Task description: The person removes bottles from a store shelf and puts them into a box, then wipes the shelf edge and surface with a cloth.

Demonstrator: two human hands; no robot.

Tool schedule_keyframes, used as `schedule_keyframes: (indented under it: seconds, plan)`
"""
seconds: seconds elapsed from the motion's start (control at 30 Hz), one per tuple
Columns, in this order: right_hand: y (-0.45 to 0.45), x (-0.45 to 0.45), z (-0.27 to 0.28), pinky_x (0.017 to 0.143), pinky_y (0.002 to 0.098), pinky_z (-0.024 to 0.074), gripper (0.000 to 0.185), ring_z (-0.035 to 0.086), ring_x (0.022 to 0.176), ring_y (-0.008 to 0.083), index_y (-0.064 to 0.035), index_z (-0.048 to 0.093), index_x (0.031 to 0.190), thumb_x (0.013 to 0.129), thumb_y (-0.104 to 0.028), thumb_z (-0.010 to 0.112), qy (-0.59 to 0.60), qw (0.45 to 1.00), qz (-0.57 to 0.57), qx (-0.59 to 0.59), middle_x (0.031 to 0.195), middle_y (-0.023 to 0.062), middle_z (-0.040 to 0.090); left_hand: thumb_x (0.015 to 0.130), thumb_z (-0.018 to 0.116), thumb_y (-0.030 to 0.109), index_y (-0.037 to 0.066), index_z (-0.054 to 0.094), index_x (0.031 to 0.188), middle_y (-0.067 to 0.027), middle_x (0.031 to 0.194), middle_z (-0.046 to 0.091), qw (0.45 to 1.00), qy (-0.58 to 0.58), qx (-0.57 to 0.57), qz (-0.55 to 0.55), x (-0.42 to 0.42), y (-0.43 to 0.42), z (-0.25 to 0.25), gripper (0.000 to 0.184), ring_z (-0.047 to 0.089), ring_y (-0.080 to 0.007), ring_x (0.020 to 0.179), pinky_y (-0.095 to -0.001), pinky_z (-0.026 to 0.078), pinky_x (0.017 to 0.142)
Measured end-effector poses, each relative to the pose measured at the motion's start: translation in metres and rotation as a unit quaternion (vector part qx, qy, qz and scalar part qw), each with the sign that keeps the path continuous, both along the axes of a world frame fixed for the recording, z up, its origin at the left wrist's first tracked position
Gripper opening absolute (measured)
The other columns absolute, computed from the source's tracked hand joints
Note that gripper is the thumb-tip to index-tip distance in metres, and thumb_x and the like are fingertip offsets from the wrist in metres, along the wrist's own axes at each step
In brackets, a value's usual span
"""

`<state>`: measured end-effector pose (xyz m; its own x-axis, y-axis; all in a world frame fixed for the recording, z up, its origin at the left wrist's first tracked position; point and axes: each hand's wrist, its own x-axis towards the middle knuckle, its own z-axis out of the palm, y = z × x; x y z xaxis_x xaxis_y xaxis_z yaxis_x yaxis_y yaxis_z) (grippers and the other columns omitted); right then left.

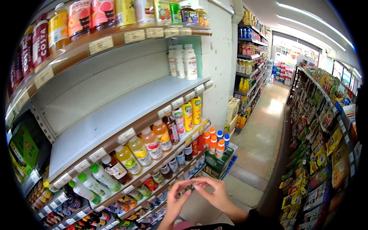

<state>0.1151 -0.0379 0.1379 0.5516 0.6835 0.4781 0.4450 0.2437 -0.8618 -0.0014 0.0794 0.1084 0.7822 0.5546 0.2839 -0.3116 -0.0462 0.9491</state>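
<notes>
My left hand (177,197) and my right hand (211,193) meet at the fingertips, low in front of the shelving. Both are closed around something small and dark that I cannot make out. Beyond them, orange-capped and blue-capped white bottles (220,148) stand on a green carton (216,163). To the left, a shelf row holds juice bottles (151,142), green-capped bottles (103,177) and yellow bottles (188,117). Above that row, a bare grey shelf board (115,120) carries a few white bottles (189,62) at its right end.
Coloured drink bottles (103,14) line the top shelf. A tiled aisle (262,143) runs toward the bright far window. Packaged snacks (326,165) hang along the right side. More drink shelves (251,57) stand past the white pillar (218,57).
</notes>
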Motion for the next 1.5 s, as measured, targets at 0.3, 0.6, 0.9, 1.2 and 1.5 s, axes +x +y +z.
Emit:
schedule_keyframes:
  seconds: [0.3,0.6,0.9,1.2,1.5]
  plan:
    - [-0.012,0.07,0.036,0.071,0.027,0.0519,0.026,0.067,0.083,0.016,0.0009,0.068,0.108,0.082,0.0,0.067,-0.047,0.993,-0.093,0.049,0.093,0.0116,0.07,0.084,0.061,-0.001,-0.002,0.057,0.12,-0.0122,0.118,0.061,0.996,-0.035,0.071,-0.05,0.095,0.002,0.029,0.036,0.057,-0.0203,0.113,-0.0333,0.041,0.101]
    - [0.044,0.192,0.105,0.07,0.0282,0.0507,0.024,0.065,0.081,0.0177,-0.0006,0.068,0.106,0.082,-0.005,0.068,-0.232,0.958,-0.159,0.049,0.094,0.0122,0.068,0.081,0.063,0.0,-0.001,0.057,0.121,-0.0133,0.117,0.06,0.981,-0.115,0.154,-0.021,0.198,0.051,0.05,0.04,0.056,-0.0219,0.112,-0.0321,0.041,0.098]
    - [0.176,0.327,0.172,0.077,0.0401,0.0493,0.029,0.061,0.091,0.0317,-0.0055,0.061,0.11,0.083,-0.017,0.065,-0.377,0.902,-0.165,0.13,0.097,0.0124,0.062,0.08,0.065,0.006,-0.004,0.057,0.117,-0.0165,0.12,0.061,0.978,-0.142,0.144,0.057,0.265,0.1,0.058,0.04,0.055,-0.0265,0.116,-0.0371,0.037,0.103]
    - [0.264,0.392,0.23,0.07,0.0452,0.0513,0.042,0.064,0.084,0.0359,-0.0044,0.057,0.119,0.08,-0.02,0.066,-0.399,0.873,-0.237,0.146,0.101,0.0154,0.062,0.081,0.066,0.014,-0.006,0.056,0.116,-0.0182,0.119,0.059,0.975,-0.066,0.179,0.111,0.275,0.105,0.058,0.042,0.055,-0.0273,0.117,-0.0388,0.036,0.105]
    - [0.328,0.431,0.282,0.075,0.042,0.0516,0.06,0.067,0.089,0.0328,-0.0023,0.067,0.112,0.077,-0.051,0.065,-0.348,0.903,-0.249,0.038,0.1,0.015,0.068,0.077,0.069,0.006,-0.003,0.059,0.114,-0.0164,0.116,0.064,0.955,-0.047,0.184,0.227,0.289,0.091,0.066,0.039,0.059,-0.0275,0.109,-0.037,0.041,0.098]
